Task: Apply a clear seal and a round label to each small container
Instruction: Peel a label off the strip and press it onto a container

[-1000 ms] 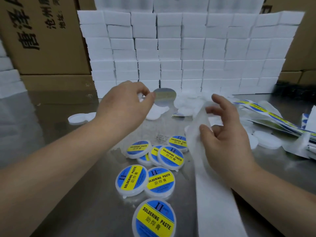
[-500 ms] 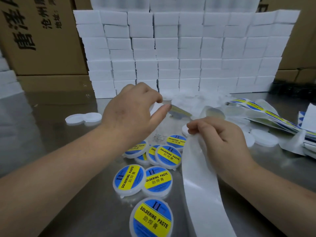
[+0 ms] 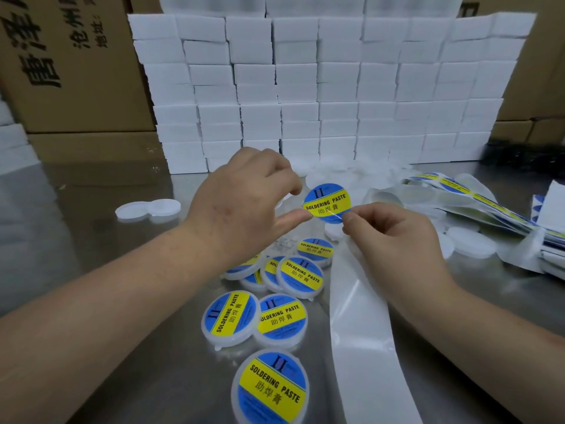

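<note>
At the frame's centre, the left hand (image 3: 244, 203) pinched a labelled container (image 3: 326, 203) between its fingers (image 3: 287, 175). The right hand (image 3: 394, 237) pinched a barely visible clear seal (image 3: 334, 213) at the container's lower right edge.

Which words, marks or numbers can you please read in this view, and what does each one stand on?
"SOLDERING PASTE", "助焊膏", "II": round label pinched by left hand and right hand.
"SOLDERING PASTE", "助焊膏", "II": labelled containers on the table.
"沧州", "地址:": cardboard box; its bigger characters are cropped.
Fine print on the labels' blue: too small.
Label strip: blurred.
</note>
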Available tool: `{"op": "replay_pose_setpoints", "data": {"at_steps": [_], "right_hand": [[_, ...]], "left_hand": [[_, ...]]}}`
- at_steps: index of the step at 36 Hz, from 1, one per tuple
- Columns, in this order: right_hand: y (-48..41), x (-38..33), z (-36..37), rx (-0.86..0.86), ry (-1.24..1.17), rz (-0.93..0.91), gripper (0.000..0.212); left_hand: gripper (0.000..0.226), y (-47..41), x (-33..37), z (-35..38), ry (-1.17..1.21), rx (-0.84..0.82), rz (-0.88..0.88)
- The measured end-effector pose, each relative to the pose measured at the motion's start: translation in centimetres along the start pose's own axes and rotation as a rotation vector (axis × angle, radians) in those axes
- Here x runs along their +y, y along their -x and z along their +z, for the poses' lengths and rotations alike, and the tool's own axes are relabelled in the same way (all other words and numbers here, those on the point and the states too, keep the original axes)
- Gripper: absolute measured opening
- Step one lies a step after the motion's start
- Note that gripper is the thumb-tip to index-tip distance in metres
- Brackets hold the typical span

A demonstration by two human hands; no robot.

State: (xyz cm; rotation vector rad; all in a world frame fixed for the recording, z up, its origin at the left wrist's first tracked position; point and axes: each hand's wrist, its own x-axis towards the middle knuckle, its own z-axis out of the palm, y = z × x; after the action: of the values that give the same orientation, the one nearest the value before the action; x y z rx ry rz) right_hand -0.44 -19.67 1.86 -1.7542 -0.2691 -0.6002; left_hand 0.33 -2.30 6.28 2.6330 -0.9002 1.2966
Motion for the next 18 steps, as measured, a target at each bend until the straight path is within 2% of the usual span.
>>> {"op": "replay_pose_setpoints", "data": {"at_steps": [4,10,15,18], "right_hand": [[0.0,0.2,0.1,-0.005,0.002,-0.006,0.038],[0.0,0.3,0.1,0.010,0.017,-0.032,0.030],[-0.2,0.2,-0.1,0.086,-0.004,-0.010,0.028],[-0.5,0.4,-0.4,0.093,0.004,0.001,0.028]], "left_hand": [[0.037,-0.1,0.0,0.4,0.000,-0.013,-0.058],[0.048,-0.3,-0.2,1.1,0.036,-0.076,-0.316],[0.044,-0.1,-0.9,1.8,-0.013,-0.147,-0.393],[0.033,-0.3,-1.2,1.8,0.163,-0.188,-0.528]]}}
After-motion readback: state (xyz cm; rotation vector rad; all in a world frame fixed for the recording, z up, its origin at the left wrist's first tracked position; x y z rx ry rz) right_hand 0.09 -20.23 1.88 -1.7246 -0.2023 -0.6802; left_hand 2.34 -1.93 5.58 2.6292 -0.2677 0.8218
